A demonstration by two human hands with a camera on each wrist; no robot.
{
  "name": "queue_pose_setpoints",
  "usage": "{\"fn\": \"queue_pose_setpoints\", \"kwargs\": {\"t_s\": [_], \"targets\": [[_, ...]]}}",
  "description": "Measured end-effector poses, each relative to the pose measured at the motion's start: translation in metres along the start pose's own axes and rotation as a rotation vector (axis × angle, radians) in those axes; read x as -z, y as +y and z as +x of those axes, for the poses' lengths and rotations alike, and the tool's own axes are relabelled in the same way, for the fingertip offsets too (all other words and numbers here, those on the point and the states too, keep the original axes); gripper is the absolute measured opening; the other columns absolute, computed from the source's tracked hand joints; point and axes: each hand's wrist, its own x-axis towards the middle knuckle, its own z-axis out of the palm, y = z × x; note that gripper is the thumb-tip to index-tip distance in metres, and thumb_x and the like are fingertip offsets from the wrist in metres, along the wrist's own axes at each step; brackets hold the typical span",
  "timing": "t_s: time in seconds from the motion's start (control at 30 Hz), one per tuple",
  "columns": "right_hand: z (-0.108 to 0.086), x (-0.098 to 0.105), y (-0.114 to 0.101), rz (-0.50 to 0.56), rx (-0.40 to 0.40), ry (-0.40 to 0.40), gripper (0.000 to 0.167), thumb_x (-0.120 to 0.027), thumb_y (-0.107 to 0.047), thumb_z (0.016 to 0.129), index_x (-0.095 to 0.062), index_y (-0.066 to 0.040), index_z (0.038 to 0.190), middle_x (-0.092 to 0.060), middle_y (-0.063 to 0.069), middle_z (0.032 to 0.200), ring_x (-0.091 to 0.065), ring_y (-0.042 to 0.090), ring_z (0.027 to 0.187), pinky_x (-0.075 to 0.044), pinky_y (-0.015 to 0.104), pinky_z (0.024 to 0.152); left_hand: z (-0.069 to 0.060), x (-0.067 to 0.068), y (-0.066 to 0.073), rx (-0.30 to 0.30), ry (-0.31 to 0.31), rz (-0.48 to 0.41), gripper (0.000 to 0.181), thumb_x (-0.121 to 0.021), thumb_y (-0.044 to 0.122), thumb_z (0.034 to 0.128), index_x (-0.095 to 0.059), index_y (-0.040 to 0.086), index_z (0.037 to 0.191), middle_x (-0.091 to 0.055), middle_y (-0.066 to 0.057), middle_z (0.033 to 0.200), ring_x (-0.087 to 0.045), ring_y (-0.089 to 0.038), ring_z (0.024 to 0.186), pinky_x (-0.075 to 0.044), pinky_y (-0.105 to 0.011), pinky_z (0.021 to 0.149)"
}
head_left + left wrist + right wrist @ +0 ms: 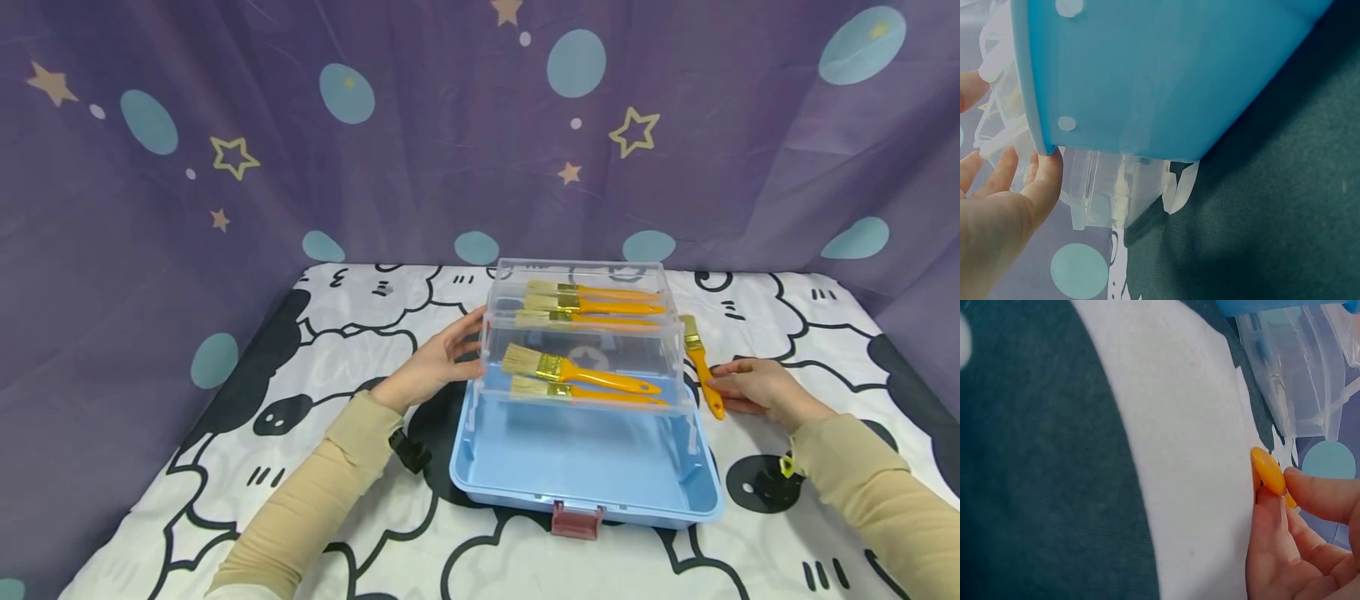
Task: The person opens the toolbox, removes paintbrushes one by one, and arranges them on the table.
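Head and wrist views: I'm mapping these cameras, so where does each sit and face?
Head: on the head, facing forward and down at the blue box and purple curtain; left hand, right hand and sleeves show.
Left wrist: on that wrist, facing the box's outer wall; the left hand shows.
Right wrist: on that wrist, facing the patterned cloth; the right hand shows, pinching a brush.
Shared: head and right wrist views both show the brush and right hand.
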Motion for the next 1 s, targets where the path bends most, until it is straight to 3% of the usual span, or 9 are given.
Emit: {"fn": "queue_pose_setpoints", "kwargs": {"t_s": [0.53, 1.0], "targets": [[0.0025, -0.0030, 0.0011, -0.147, -0.008, 0.081, 0.039, -0.069, -0.020, 0.087, -0.055, 0.005, 0.113, -0.064, -0.002, 0.079, -0.060, 0.008, 0.066, -0.055, 0.024, 0.062, -0.0003, 0.0009, -0.0012, 0.000, -0.012, -0.021, 0.086, -0.060, -0.004, 0.0888, -0.010, 0.022, 0.154, -0.016, -0.010, 0.157, -0.024, -0.037, 0.140, -0.035, -0.048, 0.110], [0.0031, -0.0024, 0.0013, -0.149, -0.002, 0.075, 0.041, -0.069, -0.023, 0.086, -0.055, 0.004, 0.114, -0.063, -0.003, 0.078, -0.059, 0.010, 0.067, -0.055, 0.023, 0.061, -0.0010, 0.0006, -0.0001, 0.005, 0.003, -0.003, 0.087, -0.061, -0.004, 0.0882, -0.011, 0.022, 0.154, -0.017, -0.011, 0.156, -0.027, -0.035, 0.139, -0.036, -0.048, 0.109]]}}
